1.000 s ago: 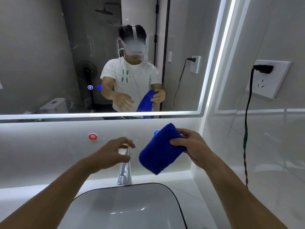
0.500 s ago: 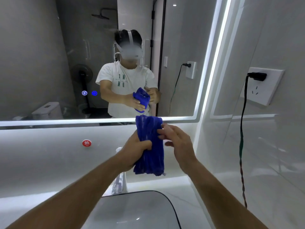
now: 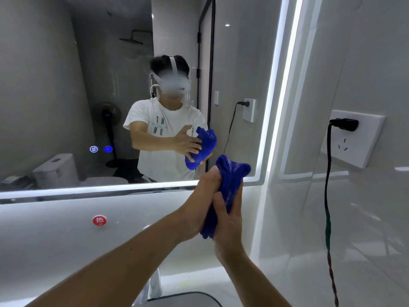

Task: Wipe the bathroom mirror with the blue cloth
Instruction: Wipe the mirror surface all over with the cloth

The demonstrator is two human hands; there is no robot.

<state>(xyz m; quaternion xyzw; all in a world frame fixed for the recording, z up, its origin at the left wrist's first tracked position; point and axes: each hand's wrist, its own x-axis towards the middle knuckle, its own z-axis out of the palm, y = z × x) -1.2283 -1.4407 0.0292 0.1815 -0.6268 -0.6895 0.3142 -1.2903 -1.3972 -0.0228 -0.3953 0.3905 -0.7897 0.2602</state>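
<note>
The blue cloth (image 3: 230, 182) is bunched up between both my hands, just in front of the lower right corner of the lit mirror (image 3: 66, 96). My left hand (image 3: 199, 204) grips the cloth from the left side. My right hand (image 3: 228, 218) clasps it from the right and below, thumb across the front. The cloth's upper end sticks up above my fingers and overlaps the mirror's bottom edge; I cannot tell whether it touches the glass. The mirror shows a person holding the same cloth.
A wall socket (image 3: 354, 138) with a black plug and hanging cable (image 3: 327, 196) is on the right wall. Below my arms are the tap (image 3: 152, 286) and the basin rim (image 3: 188, 295). A red round sticker (image 3: 99, 220) sits on the white wall under the mirror.
Both hands have risen toward the mirror with the cloth. The cloth went from hanging in my right hand to being bunched between both hands.
</note>
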